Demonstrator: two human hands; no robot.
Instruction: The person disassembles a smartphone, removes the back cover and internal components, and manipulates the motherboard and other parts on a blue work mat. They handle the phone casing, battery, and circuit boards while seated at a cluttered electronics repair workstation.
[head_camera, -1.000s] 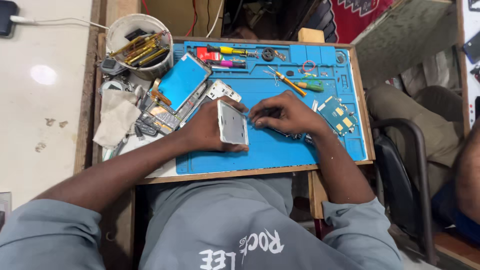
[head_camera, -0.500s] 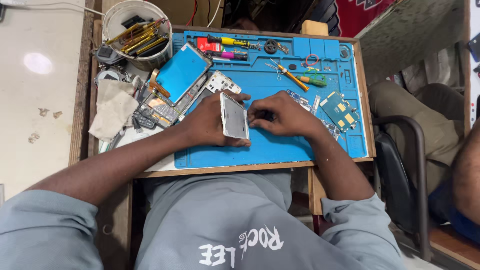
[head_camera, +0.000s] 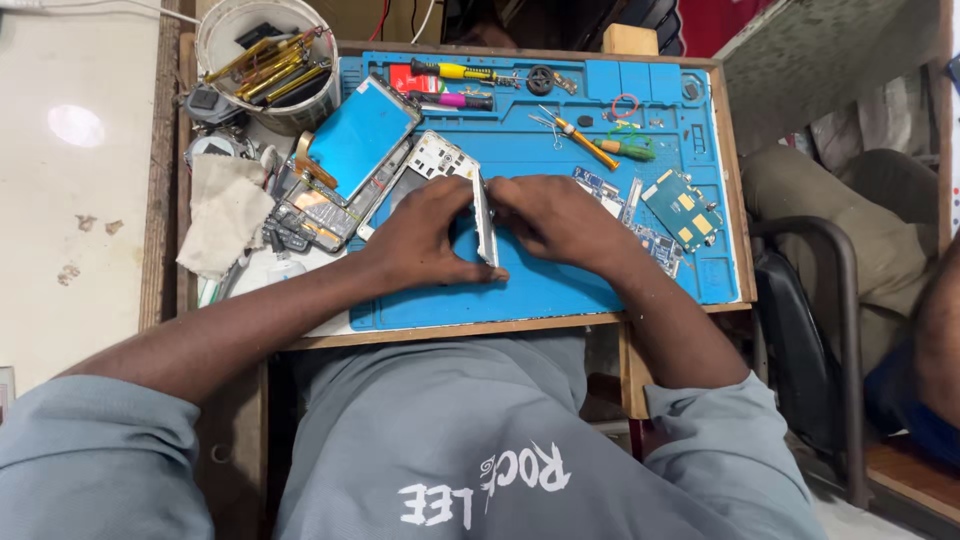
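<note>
The left hand (head_camera: 425, 235) and right hand (head_camera: 555, 220) both clamp a phone frame (head_camera: 486, 222), turned on edge over the blue mat (head_camera: 560, 290). A circuit board (head_camera: 682, 208) lies at three o'clock, a screwdriver (head_camera: 585, 140) at one.

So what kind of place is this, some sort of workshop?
Most likely a phone repair bench. A blue work mat carries bare circuit boards and screwdrivers, a tub holds tools, and both hands grip an opened phone on its edge.
</note>
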